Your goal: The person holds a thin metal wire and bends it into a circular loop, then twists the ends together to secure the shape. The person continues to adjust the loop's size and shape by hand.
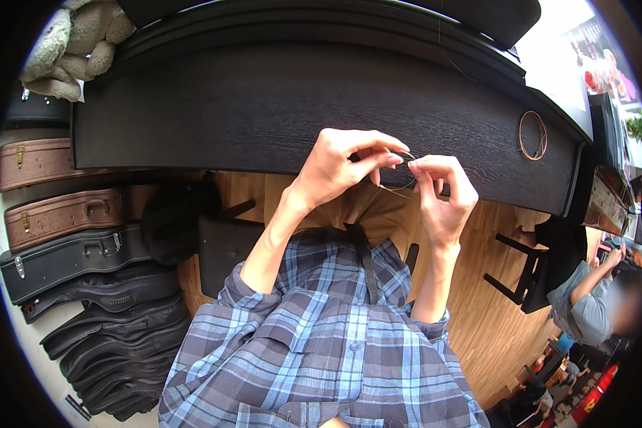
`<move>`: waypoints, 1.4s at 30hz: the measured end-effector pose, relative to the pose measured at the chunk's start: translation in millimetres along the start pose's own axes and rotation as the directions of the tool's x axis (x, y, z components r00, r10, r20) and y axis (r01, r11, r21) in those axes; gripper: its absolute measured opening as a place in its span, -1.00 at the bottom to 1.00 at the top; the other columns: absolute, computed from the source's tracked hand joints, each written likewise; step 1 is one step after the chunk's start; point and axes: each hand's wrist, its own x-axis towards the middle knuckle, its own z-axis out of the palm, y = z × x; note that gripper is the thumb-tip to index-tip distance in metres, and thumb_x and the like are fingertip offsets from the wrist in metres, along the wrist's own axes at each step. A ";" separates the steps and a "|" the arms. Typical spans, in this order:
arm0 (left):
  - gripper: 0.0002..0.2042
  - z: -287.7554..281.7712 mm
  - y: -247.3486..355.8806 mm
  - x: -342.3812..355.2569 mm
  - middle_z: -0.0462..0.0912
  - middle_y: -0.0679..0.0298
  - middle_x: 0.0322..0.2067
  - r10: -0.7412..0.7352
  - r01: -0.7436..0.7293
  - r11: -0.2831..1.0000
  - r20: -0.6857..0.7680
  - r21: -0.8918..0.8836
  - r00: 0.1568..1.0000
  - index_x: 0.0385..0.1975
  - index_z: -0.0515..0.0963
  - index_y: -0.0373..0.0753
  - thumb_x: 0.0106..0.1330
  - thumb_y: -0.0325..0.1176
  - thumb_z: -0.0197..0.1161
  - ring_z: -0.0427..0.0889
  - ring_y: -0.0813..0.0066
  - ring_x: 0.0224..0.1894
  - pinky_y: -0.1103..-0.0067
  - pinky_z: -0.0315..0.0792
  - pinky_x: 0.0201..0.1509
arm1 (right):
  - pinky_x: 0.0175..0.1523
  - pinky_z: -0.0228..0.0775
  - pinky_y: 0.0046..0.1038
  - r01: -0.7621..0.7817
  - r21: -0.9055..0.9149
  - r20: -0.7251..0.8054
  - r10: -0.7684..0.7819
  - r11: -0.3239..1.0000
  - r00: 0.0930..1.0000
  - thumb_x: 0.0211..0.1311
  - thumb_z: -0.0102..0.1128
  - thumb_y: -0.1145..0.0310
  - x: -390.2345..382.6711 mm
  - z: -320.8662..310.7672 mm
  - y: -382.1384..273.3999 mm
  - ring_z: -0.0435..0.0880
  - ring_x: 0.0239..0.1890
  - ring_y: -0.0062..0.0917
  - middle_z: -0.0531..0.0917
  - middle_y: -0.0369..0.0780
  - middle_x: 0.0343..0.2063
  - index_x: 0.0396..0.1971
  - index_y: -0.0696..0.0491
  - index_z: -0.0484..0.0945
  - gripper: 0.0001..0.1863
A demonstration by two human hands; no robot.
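Observation:
Over the front edge of a black wood-grain surface, my two hands meet close together. Between them runs a thin wire-like string, bent into a loose loop below the fingers. My left hand pinches it between thumb and fingertips, with a short dark piece showing at the tips. Thumb and index finger of my right hand are pressed together on the string, beside the left fingertips. Its fine ends are too small to follow. Farther right on the surface lies a coil of copper-coloured string.
Brown hard instrument cases, a black hard case and several soft black bags line the left side. A plush toy sits at the far left. On the right are a black stool and a person in grey-blue.

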 end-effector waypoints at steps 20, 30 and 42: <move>-0.91 -4.0 2.7 -0.7 0.70 0.29 -0.56 -0.043 0.047 0.994 0.037 -0.100 0.998 -0.21 0.72 -0.29 0.38 -0.47 0.33 0.64 0.67 -0.61 0.70 0.47 -0.53 | -0.48 0.27 -0.66 -0.095 -0.008 -0.009 0.095 0.995 0.995 0.16 0.49 0.52 0.2 3.6 -2.0 0.37 -0.65 -0.81 0.74 -0.35 -0.43 -0.09 0.05 0.60 -0.67; -0.89 -3.9 4.6 0.4 0.70 0.29 -0.55 -0.113 0.103 0.979 -0.048 -0.173 0.992 -0.21 0.72 -0.31 0.43 -0.42 0.30 0.63 0.66 -0.60 0.72 0.48 -0.51 | -0.47 0.19 -0.72 -0.192 0.108 -0.158 0.208 0.975 0.965 0.18 0.49 0.52 -1.4 -16.8 9.0 0.44 -0.55 -0.86 0.69 -0.37 -0.41 -0.18 0.05 0.62 -0.75; -0.88 -0.5 3.6 1.8 0.70 0.35 -0.58 -0.089 0.094 0.994 -0.101 0.047 0.991 -0.22 0.73 -0.27 0.37 -0.38 0.38 0.59 0.78 -0.62 0.75 0.38 -0.58 | -0.16 0.56 -0.55 0.070 0.128 -0.040 -0.065 0.989 0.997 0.10 0.43 0.68 -3.2 -20.1 -1.5 0.70 -0.27 -0.56 0.72 -0.23 -0.32 -0.27 0.10 0.71 -0.79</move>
